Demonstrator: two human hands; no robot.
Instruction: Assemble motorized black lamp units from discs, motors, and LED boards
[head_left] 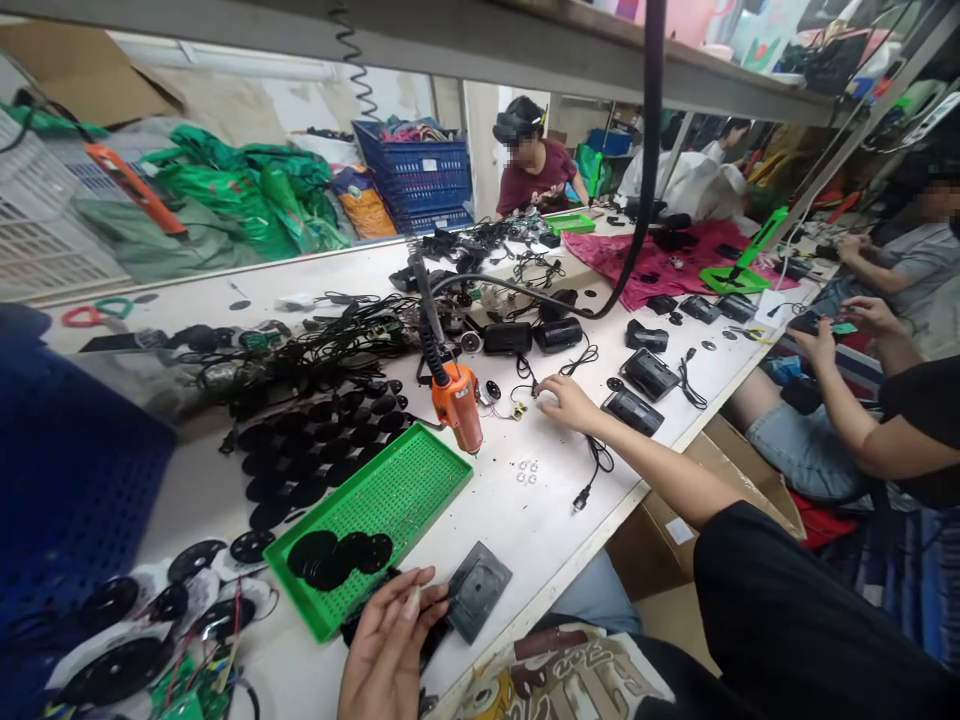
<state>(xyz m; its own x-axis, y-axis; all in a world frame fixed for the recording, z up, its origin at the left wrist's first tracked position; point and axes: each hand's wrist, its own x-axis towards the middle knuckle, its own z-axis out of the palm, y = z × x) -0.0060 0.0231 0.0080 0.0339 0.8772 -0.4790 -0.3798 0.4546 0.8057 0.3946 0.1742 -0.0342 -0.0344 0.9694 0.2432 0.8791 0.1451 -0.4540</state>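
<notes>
My left hand (394, 635) is at the front edge of the bench, its fingers curled around a black plastic housing (436, 640) that they mostly hide. Beside those fingertips is a flat dark grey rectangular plate (480, 592); whether the two are joined is unclear. My right hand (568, 402) reaches over the bench with bent, parted fingers. Its fingertips are next to a thin black cable and a small circuit board (518, 410) with fine wires. An orange electric screwdriver (459, 405) hangs between my hands. Several small clear round pieces (528, 472) lie below it.
A green perforated tray (405, 490) holds black discs (334, 558). More discs, tangled cables (337, 345) and black housings (632, 408) cover the bench. A blue crate (67, 480) stands at left. Co-workers sit across and to the right; one co-worker's hands (821, 340) hold a dark part.
</notes>
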